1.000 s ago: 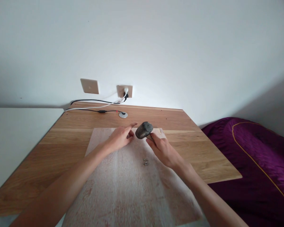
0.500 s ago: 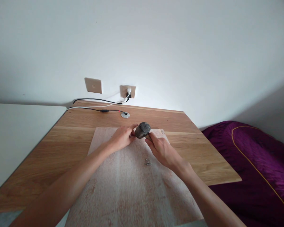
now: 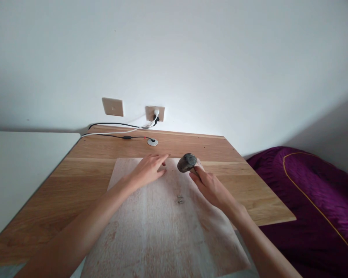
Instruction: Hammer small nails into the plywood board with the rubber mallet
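A pale plywood board (image 3: 162, 227) lies on a wooden desk (image 3: 84, 170). My right hand (image 3: 213, 189) is closed round the handle of a hammer (image 3: 187, 162), whose dark head hovers over the board's far edge. My left hand (image 3: 149, 170) rests on the board just left of the hammer head, fingers stretched forward and close together near a tiny nail that I can barely make out. A few small nails (image 3: 179, 199) lie loose on the board between my arms.
Black and white cables (image 3: 116, 135) run along the desk's back edge to a wall socket (image 3: 154, 113). A metal grommet (image 3: 152, 142) sits near them. A white surface (image 3: 20, 162) adjoins the desk on the left; a purple cushion (image 3: 310, 193) lies to the right.
The hammer head has moved right, away from my left fingers. My left fingers have straightened from a pinch-like hold to lying stretched out on the board.
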The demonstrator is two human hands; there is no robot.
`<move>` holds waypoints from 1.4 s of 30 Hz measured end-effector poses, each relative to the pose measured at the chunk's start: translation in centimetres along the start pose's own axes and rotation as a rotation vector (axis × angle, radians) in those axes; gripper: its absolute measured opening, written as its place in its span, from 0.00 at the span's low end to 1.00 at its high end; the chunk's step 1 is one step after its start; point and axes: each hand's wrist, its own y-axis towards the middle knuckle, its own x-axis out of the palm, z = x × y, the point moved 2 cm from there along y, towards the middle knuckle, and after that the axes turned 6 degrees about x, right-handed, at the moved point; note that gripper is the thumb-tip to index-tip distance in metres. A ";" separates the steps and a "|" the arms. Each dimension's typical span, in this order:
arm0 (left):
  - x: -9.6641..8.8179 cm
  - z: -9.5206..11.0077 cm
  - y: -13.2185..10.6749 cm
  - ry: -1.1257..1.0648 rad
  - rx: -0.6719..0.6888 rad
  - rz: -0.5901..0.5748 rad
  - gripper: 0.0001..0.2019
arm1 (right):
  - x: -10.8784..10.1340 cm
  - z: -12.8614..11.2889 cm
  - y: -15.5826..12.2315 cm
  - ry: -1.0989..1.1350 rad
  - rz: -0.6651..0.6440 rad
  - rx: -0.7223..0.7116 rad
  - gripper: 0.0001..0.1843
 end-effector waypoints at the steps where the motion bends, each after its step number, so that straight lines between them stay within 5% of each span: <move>1: -0.4 0.6 0.1 0.023 0.047 0.020 0.26 | 0.0 0.8 -0.1 0.003 0.008 0.017 0.13; 4: -1.1 3.5 0.2 0.025 0.229 -0.002 0.18 | 0.3 2.7 -0.4 0.006 0.016 0.036 0.14; 8: -0.4 7.7 -0.5 0.006 0.464 -0.212 0.06 | 0.8 3.0 -0.7 0.027 0.034 0.119 0.15; 11: 0.3 8.9 -1.2 0.052 0.515 -0.273 0.06 | 0.9 2.5 -1.0 0.021 0.028 0.180 0.15; 28: 0.8 7.4 -1.6 -0.273 0.261 -0.299 0.05 | 0.9 2.7 -1.1 -0.003 0.024 0.137 0.17; 32: 0.5 7.1 -1.1 -0.236 0.227 -0.273 0.05 | 1.2 3.0 -1.0 -0.007 0.024 0.122 0.17; 37: -0.4 4.7 0.8 -0.124 0.111 -0.102 0.05 | 1.4 3.4 -0.9 0.016 0.022 0.141 0.17; 42: -0.2 2.6 2.4 0.006 0.063 -0.106 0.05 | 1.2 3.4 -1.0 0.028 0.019 0.132 0.15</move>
